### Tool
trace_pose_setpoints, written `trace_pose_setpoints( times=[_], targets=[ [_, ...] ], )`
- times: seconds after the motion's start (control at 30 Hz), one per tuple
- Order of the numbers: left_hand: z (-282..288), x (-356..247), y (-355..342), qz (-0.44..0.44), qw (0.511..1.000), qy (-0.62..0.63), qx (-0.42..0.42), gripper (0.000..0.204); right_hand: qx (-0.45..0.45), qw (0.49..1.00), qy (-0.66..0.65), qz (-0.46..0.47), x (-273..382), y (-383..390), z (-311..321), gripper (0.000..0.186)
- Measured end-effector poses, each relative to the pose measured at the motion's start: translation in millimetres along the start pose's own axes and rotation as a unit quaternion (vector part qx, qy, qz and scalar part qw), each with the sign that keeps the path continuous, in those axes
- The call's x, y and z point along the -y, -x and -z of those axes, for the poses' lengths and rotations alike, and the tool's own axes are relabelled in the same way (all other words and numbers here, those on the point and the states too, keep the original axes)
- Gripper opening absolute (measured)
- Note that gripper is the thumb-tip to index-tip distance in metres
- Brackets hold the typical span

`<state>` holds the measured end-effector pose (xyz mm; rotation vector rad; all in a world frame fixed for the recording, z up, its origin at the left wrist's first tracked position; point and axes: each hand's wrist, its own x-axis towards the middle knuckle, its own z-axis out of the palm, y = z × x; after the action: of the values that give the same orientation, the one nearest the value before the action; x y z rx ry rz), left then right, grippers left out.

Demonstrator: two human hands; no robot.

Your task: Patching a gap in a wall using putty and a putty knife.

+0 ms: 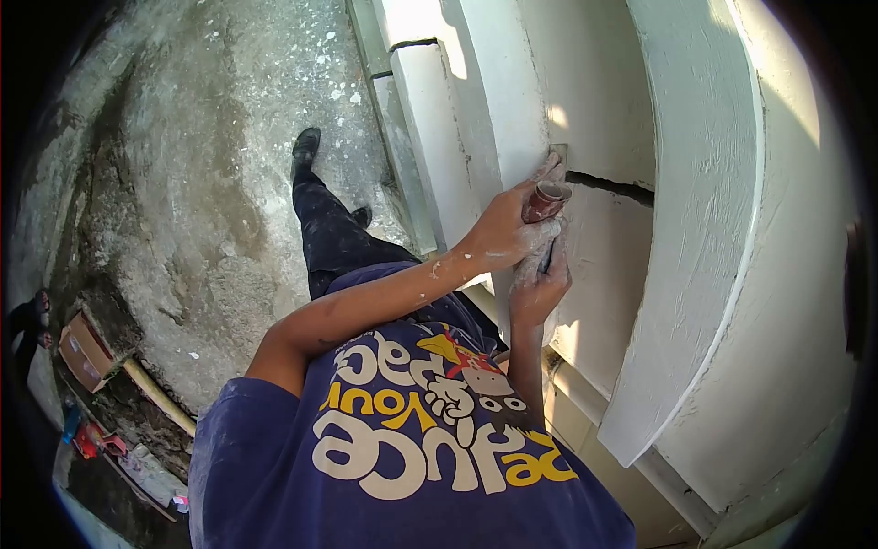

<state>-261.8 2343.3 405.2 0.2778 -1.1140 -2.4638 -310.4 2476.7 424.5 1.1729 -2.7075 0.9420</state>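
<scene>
I am standing over a pale concrete floor [201, 183], my body turned beside a white-coated wall on the right. My left hand [512, 222] reaches across from the left and is grasping a reddish-brown, round-ended tool handle [543, 205], with its fingers lying toward the far side, close to the wall face. A small greyish flat piece [559, 152] shows just past those fingertips; whether it belongs to the handle I cannot tell. My right hand [540, 293] is curled up close on the near side of the left one, and a narrow dark piece [548, 257] shows at its fingers; I cannot tell whether I am gripping it or only touching it. White powdery smears cover the fingers of both hands. Just right of the handle, a dark, jagged gap [610, 187] runs across the white panel, and farther right a curved white board [700, 229] sweeps from far to near. My navy T-shirt [274, 457] fills the near middle, while a black boot [307, 148] stands on the speckled floor at far left. A cardboard box [86, 352] sits at near left, beside a pale pole [159, 397].
</scene>
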Motion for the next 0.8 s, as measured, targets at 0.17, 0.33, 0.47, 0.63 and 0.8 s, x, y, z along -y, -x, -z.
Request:
trace_pose_setpoints(
  times=[0.17, 0.33, 0.47, 0.63, 0.8],
  targets=[
    [6, 1, -11, -0.007, 1.000, -0.021, -0.013, 0.074, 0.010, 0.997, 0.063, 0.033, 9, -10, -1, 0.045],
    [-3, 0, 6, 0.004, 1.000, 0.013, -0.012, 0.065, 0.013, 0.999, 0.037, 0.003, 12, 5, 3, 0.045],
    [2, -11, -3, 0.057, 0.995, -0.074, -0.028, 0.050, 0.009, 0.999, 0.028, -0.019, 19, -6, 3, 0.044],
    [2, 0, 0, -0.017, 0.998, -0.033, -0.045, 0.045, -0.006, 0.999, 0.034, -0.003, 22, 0, 0, 0.045],
    [12, -9, -11, 0.042, 0.998, -0.015, -0.043, 0.043, -0.013, 0.999, 0.043, -0.016, 29, -18, -15, 0.045]
  ],
)
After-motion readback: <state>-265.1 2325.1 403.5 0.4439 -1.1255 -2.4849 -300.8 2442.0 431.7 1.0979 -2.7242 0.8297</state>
